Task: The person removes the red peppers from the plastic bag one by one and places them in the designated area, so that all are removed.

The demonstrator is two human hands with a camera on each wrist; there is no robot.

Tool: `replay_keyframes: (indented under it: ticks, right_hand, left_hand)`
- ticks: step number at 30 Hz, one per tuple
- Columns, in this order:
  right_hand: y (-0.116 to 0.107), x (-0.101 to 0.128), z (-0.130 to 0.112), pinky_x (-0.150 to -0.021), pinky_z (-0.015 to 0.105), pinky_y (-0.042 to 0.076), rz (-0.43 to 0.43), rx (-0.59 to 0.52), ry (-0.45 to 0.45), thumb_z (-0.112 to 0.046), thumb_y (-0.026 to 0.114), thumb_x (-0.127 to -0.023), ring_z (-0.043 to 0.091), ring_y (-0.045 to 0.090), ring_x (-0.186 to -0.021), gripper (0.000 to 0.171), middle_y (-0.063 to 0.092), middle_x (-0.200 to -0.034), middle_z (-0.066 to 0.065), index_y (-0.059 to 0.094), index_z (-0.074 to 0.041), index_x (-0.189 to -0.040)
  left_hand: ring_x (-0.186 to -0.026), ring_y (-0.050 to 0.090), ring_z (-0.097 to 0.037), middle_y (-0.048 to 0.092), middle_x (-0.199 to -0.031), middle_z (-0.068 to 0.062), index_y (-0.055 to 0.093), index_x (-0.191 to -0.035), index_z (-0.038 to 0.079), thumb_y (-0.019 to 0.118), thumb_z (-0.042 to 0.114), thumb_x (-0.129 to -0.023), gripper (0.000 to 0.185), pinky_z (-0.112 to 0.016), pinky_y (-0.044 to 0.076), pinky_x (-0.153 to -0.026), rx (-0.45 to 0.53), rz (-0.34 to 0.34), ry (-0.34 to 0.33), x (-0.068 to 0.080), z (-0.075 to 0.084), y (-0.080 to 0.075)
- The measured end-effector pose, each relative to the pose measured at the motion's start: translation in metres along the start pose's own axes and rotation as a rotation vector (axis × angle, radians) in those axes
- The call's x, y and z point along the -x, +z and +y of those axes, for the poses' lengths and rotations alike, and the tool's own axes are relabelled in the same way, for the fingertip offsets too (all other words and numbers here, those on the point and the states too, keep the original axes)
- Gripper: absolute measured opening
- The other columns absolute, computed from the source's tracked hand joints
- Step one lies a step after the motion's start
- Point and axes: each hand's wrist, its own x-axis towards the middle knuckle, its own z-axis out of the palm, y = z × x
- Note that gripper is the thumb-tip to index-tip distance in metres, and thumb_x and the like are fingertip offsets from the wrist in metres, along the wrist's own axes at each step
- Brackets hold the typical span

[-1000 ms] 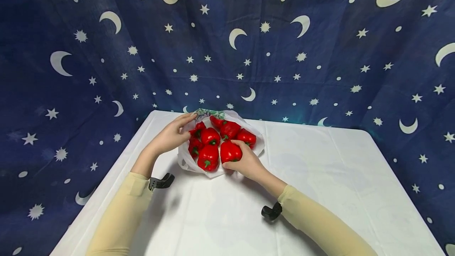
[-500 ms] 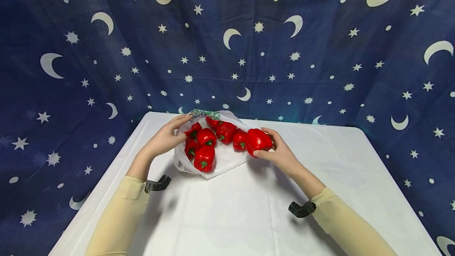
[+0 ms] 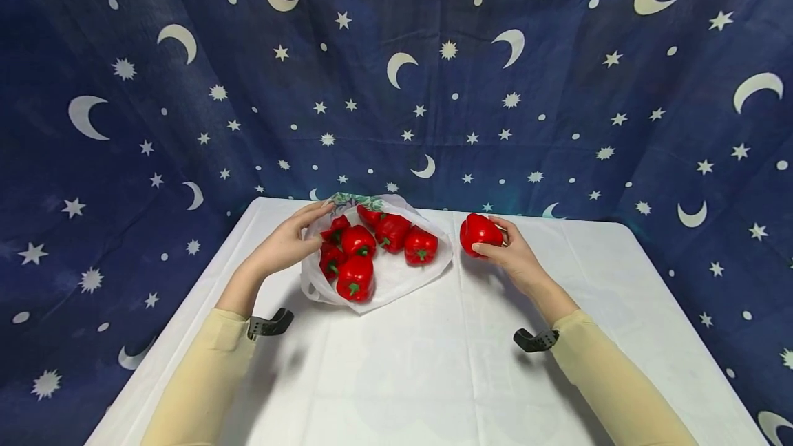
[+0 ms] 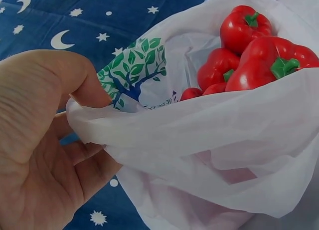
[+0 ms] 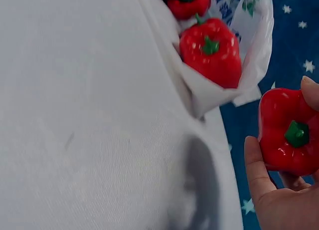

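Red glossy bell pepper [image 3: 480, 231] sits gripped in the right hand [image 3: 511, 258], beside the thin white plastic bag [image 3: 396, 281] (mouth pinched by the left hand [image 3: 281, 246]). If this pinch loosens, remaining peppers [image 3: 372, 243] could roll out.

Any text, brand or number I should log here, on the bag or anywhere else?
Bag, under the green-and-blue tree logo: a small line of print, too blurred to read.
Bag in the right wrist view: blue printed characters, unreadable.
Peppers, table, star backdrop: no text.
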Motion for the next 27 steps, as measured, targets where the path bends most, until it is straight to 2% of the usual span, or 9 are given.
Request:
replay_keyframes:
  ticks: [8,13,24,27]
  right_hand:
    - [-0.009,-0.02,0.008,-0.098,0.041,0.051,0.058,0.074,0.059,-0.012,0.08,-0.088,0.04,0.03,-0.143,0.096,0.025,-0.162,0.018,0.02,-0.011,-0.162]
    - [-0.01,-0.028,0.017,-0.103,0.046,0.047,0.072,0.101,0.067,-0.016,0.081,-0.087,0.04,0.029,-0.144,0.098,0.024,-0.163,0.018,0.018,-0.01,-0.163]
    - [-0.007,-0.038,0.023,-0.106,0.052,0.044,0.087,0.175,0.083,-0.02,0.083,-0.085,0.04,0.028,-0.146,0.103,0.025,-0.164,0.016,0.017,-0.013,-0.163]
    - [-0.003,-0.039,0.026,-0.105,0.053,0.045,0.087,0.178,0.093,-0.019,0.083,-0.085,0.04,0.027,-0.146,0.103,0.025,-0.163,0.017,0.016,-0.013,-0.163]
  left_hand:
    - [-0.151,0.027,-0.032,0.03,-0.165,-0.006,0.043,-0.158,0.015,0.056,0.006,-0.093,0.066,-0.06,0.033,-0.112,-0.002,0.004,-0.006,0.0,-0.002,0.0]
    - [-0.151,0.027,-0.03,0.031,-0.165,-0.004,0.042,-0.158,0.014,0.056,0.007,-0.095,0.065,-0.059,0.03,-0.114,0.011,0.016,-0.001,-0.002,-0.005,0.002]
    - [-0.154,0.018,-0.024,0.021,-0.169,0.0,0.033,-0.161,0.013,0.054,-0.002,-0.093,0.074,-0.055,0.031,-0.114,0.009,0.03,0.029,-0.003,-0.009,0.002]
    - [-0.155,0.017,-0.025,0.018,-0.17,0.0,0.03,-0.162,0.012,0.054,-0.003,-0.092,0.075,-0.055,0.033,-0.113,0.012,0.029,0.024,0.001,-0.011,0.001]
